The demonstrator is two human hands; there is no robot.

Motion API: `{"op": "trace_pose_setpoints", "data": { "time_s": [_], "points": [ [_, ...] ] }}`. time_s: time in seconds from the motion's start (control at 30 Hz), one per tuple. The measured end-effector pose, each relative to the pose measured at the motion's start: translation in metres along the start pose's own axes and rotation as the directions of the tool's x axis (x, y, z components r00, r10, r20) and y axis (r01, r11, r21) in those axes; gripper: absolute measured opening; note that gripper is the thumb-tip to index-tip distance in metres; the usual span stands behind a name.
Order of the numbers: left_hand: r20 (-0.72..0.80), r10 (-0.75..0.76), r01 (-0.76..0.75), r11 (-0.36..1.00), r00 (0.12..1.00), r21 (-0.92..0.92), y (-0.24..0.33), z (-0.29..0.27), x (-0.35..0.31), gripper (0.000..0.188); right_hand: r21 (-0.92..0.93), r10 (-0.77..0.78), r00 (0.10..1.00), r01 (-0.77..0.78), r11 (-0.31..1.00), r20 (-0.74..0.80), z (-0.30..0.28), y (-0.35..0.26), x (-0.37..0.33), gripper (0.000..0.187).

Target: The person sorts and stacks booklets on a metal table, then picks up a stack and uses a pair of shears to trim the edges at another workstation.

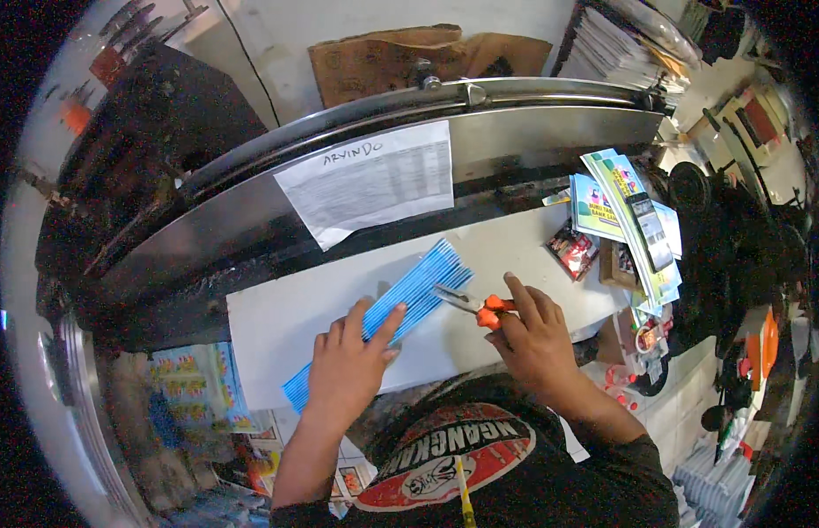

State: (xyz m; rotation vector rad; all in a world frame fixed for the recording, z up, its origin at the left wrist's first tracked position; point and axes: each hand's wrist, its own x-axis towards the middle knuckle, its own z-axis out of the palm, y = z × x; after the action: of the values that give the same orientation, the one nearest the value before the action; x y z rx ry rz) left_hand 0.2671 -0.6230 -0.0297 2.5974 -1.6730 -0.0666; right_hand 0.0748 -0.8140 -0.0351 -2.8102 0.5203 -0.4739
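Note:
A bundle of thin blue strips, lined up side by side, lies slantwise on the white board. My left hand rests over its lower part, fingers and thumb holding the strips against the board. In my right hand is a pair of pliers with orange handles. The metal jaws point left and reach the right edge of the bundle near its upper end. Whether they pinch a strip I cannot tell. My left palm covers part of the bundle, whose lower end shows beyond it.
A sheet of paper hangs on the metal bar behind the board. On the right are printed booklets with a phone on top, and a small red packet. Printed sheets lie at the lower left.

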Motion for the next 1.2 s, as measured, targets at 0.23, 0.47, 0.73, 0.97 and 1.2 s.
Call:
{"op": "trace_pose_setpoints", "data": {
  "time_s": [0.23,0.47,0.73,0.97,1.2],
  "points": [
    [0.013,0.01,-0.01,1.0,1.0,-0.017,0.002,0.0,-0.001,0.068,-0.092,0.015,0.998,-0.009,0.996,0.06,0.003,-0.008,0.003,0.032],
    [-0.005,0.007,-0.008,1.0,1.0,-0.013,0.001,0.003,-0.003,0.066,-0.121,0.115,0.992,-0.108,0.987,0.051,-0.011,-0.01,-0.008,0.032],
    [0.091,-0.021,0.028,0.997,0.996,-0.076,0.005,-0.001,-0.001,0.062,-0.109,0.042,0.984,-0.024,0.994,0.174,-0.004,-0.008,0.012,0.035],
    [0.072,-0.015,0.021,0.997,0.997,-0.073,0.007,-0.002,-0.004,0.06,0.493,0.189,0.613,-0.751,0.439,0.767,-0.006,0.015,0.021,0.043],
    [0.07,-0.024,0.029,0.997,0.997,-0.073,0.005,0.0,-0.002,0.062,0.816,0.361,0.817,-0.54,0.206,0.449,0.003,0.035,0.005,0.039]
  ]
}}
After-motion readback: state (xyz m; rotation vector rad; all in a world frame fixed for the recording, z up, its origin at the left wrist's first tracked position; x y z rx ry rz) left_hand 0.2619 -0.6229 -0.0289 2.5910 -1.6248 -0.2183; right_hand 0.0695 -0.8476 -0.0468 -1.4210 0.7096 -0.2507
